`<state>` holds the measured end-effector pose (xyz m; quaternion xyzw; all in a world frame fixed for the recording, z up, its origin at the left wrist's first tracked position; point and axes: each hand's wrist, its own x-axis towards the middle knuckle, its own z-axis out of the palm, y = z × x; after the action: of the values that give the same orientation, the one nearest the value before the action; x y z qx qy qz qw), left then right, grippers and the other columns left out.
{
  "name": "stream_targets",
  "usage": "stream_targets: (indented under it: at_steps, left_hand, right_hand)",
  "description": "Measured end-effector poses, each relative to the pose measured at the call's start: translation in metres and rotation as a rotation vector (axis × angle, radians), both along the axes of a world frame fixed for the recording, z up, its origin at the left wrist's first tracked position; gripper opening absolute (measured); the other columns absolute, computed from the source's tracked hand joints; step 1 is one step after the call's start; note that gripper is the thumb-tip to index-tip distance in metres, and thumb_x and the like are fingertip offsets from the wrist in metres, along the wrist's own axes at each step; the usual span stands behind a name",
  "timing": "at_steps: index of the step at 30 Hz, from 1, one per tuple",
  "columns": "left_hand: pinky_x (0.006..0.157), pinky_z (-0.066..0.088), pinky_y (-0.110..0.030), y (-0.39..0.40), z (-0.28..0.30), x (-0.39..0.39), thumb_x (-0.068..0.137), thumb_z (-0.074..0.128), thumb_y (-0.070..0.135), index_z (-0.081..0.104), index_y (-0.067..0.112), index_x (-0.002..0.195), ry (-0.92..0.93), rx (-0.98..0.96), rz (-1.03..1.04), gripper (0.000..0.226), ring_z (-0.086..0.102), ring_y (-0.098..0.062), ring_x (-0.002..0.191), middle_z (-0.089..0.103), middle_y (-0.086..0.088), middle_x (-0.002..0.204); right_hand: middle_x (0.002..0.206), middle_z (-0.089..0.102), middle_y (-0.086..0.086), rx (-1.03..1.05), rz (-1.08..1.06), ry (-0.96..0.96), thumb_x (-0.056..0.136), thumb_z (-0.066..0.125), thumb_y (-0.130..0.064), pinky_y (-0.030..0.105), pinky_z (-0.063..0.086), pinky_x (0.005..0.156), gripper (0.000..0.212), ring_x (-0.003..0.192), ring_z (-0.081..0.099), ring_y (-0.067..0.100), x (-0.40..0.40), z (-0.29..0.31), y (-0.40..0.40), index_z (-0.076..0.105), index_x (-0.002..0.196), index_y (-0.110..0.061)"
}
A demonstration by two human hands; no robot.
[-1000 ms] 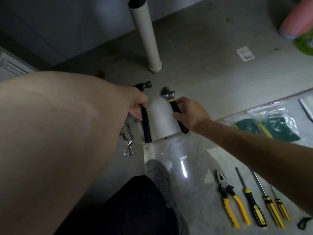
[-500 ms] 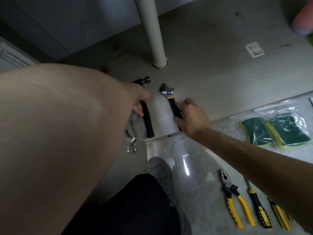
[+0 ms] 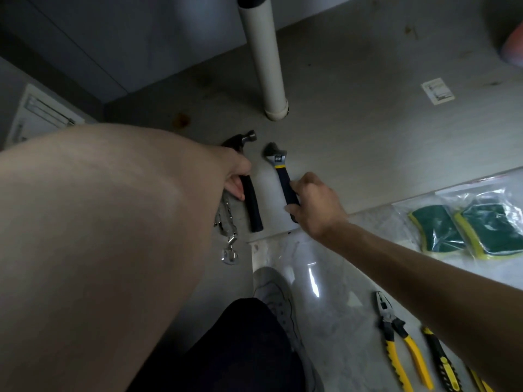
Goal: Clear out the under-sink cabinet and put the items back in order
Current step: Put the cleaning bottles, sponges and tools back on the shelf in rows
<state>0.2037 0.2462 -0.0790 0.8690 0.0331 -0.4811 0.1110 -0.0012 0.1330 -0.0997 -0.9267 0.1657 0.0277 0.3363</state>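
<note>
Wrench (image 3: 278, 171) and hammer (image 3: 249, 190) unmoved, right hand (image 3: 314, 205) gripping wrench, left hand (image 3: 236, 176) touching hammer, sponges (image 3: 464, 230) bagged.

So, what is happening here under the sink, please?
A person is laying tools on the cabinet floor, near the white drain pipe. The left hand holds the black handle of a hammer, and the right hand grips an adjustable wrench lying beside it. A metal chain lies left of the hammer. Outside, on the tile floor, pliers, screwdrivers and bagged sponges wait.
</note>
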Motion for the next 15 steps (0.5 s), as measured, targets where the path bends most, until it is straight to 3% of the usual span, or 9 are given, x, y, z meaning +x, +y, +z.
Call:
stream_targets:
  at_steps: [2,4,6,10,12,15]
  left_hand:
    - [0.066,0.061,-0.031,-0.001,-0.001,-0.005,0.100,0.047,0.001,0.064,-0.016,0.095,0.051,-0.009,-0.004,0.025,0.071,-0.029,0.074,0.068,-0.022,0.076]
    - [0.073,0.061,-0.032,0.000,0.000,-0.004,0.101,0.046,0.005,0.062,-0.019,0.098,0.056,0.002,0.002,0.029,0.073,-0.032,0.080,0.068,-0.022,0.069]
    - [0.067,0.062,-0.033,-0.002,0.003,-0.005,0.100,0.050,0.011,0.064,-0.016,0.089,0.003,-0.012,0.022,0.032,0.073,-0.029,0.061,0.069,-0.020,0.060]
    - [0.082,0.057,-0.034,-0.008,0.007,-0.013,0.098,0.053,0.014,0.060,-0.011,0.073,-0.041,0.036,0.024,0.036,0.064,-0.024,0.037,0.064,-0.017,0.047]
    - [0.077,0.058,-0.033,-0.012,0.005,-0.014,0.097,0.054,0.015,0.059,-0.010,0.072,-0.051,0.048,0.002,0.037,0.064,-0.024,0.039,0.063,-0.017,0.046]
    - [0.058,0.056,-0.031,-0.008,0.001,-0.010,0.099,0.054,0.019,0.061,-0.011,0.076,-0.021,0.028,-0.010,0.038,0.066,-0.025,0.043,0.064,-0.017,0.048]
  right_hand:
    - [0.108,0.047,0.002,-0.005,0.005,0.009,0.090,0.072,-0.027,0.029,0.038,0.073,0.026,0.089,0.060,0.027,0.008,0.001,0.004,0.064,0.111,-0.013]
    - [0.113,0.050,0.006,-0.007,0.006,0.012,0.091,0.071,-0.027,0.029,0.038,0.074,0.027,0.094,0.061,0.030,0.014,0.001,0.008,0.064,0.112,-0.012]
    - [0.115,0.050,0.007,-0.002,0.007,0.019,0.091,0.071,-0.028,0.032,0.041,0.076,0.028,0.096,0.061,0.032,0.019,0.003,0.012,0.064,0.113,-0.011]
    - [0.119,0.050,0.008,-0.001,0.008,0.020,0.092,0.071,-0.028,0.033,0.046,0.081,0.031,0.099,0.061,0.031,0.024,0.005,0.017,0.064,0.116,-0.011]
    - [0.119,0.050,0.007,0.003,-0.003,0.013,0.092,0.071,-0.027,0.031,0.043,0.079,0.029,0.098,0.061,0.030,0.024,0.005,0.019,0.064,0.116,-0.011]
    - [0.120,0.050,0.007,0.011,-0.010,0.011,0.092,0.071,-0.026,0.029,0.040,0.079,0.028,0.099,0.061,0.030,0.024,0.003,0.020,0.064,0.115,-0.011]
